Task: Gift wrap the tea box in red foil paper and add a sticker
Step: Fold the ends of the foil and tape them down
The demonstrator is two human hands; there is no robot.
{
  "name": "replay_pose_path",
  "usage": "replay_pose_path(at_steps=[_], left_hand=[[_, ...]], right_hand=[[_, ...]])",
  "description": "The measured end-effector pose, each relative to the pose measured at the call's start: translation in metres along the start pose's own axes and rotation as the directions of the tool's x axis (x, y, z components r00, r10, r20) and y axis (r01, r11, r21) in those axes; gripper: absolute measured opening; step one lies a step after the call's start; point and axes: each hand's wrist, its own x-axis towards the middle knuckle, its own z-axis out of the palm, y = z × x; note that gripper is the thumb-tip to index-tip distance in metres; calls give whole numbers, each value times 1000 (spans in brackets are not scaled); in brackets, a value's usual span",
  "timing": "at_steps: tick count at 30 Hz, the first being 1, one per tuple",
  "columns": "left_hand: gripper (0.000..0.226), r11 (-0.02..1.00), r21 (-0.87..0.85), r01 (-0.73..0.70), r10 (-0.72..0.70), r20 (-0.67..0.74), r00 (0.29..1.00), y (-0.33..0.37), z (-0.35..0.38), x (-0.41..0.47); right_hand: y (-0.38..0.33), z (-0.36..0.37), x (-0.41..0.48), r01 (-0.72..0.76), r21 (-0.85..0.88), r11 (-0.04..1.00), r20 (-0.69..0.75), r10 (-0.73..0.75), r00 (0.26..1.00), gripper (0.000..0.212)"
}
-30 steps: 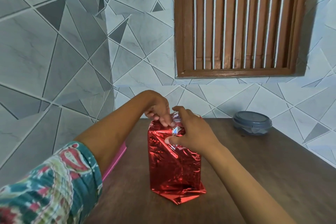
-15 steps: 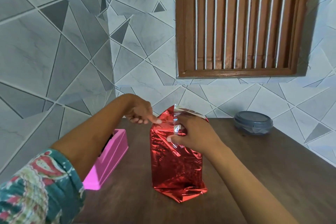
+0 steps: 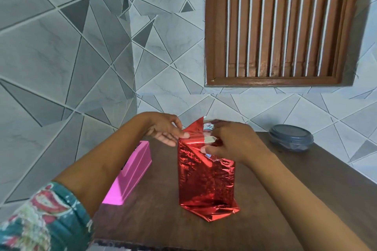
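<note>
The tea box stands upright on the brown table (image 3: 306, 185), fully covered by crinkled red foil paper (image 3: 206, 181). Loose foil sticks up in a point at the top and flares out at the bottom. My left hand (image 3: 167, 130) touches the top left edge of the foil with its fingertips. My right hand (image 3: 232, 140) pinches the folded foil flap at the top right, where the silver underside shows. The box itself is hidden under the foil, and no sticker is visible.
A pink box (image 3: 132, 171) lies on the table to the left of the wrapped box, by the tiled wall. A grey lidded round container (image 3: 290, 137) sits at the back right. A wooden barred window is above.
The top foil, pressed down a second ago, now stands up in a point. My left hand drew back to the left edge, and my right hand keeps pinching the flap.
</note>
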Motion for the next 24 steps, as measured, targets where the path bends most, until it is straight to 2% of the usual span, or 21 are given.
replay_pose_path(at_steps=[2,4,5,7,9,12,14,16,17,19,21,24], left_hand=[[34,999,16,-44,44,-17,999,1,2,-4],[33,981,116,-153,164,-94,982,0,5,-6],[28,954,177,-240,266,-145,953,-1,6,-6],[18,859,296,-417,486,-220,846,-1,9,-9],[19,768,370,-523,618,-214,756,-3,12,-11],[27,713,424,-558,655,-119,746,-11,25,-13],[41,694,444,-566,654,-61,754,-18,32,-11],[49,680,478,-556,630,6,776,-28,35,-7],[50,704,446,-553,603,35,797,-31,37,-8],[54,775,250,-581,587,57,807,-35,36,-11],[62,788,91,-609,613,-25,790,-28,33,-14],[99,786,83,-613,618,-74,782,-20,23,-24]], right_hand=[[1,-4,0,-1,-25,1000,-8,1,1000,56],[-3,-5,-1,13,-40,999,-64,-16,998,73],[-6,-5,-1,22,-37,999,-94,-25,995,80],[-7,-3,-3,5,45,999,-130,1,992,84],[-3,-1,-7,-16,115,993,-138,32,990,84],[5,1,-16,-48,195,980,-186,86,979,83],[10,2,-23,-76,307,949,-266,162,950,74],[15,5,-29,-137,464,875,-310,305,900,66],[17,8,-32,-179,560,809,-291,395,871,63],[20,16,-37,-258,727,636,-181,540,822,54],[21,23,-41,-293,825,483,-68,600,797,48],[19,34,-47,-302,890,342,46,590,806,49]])
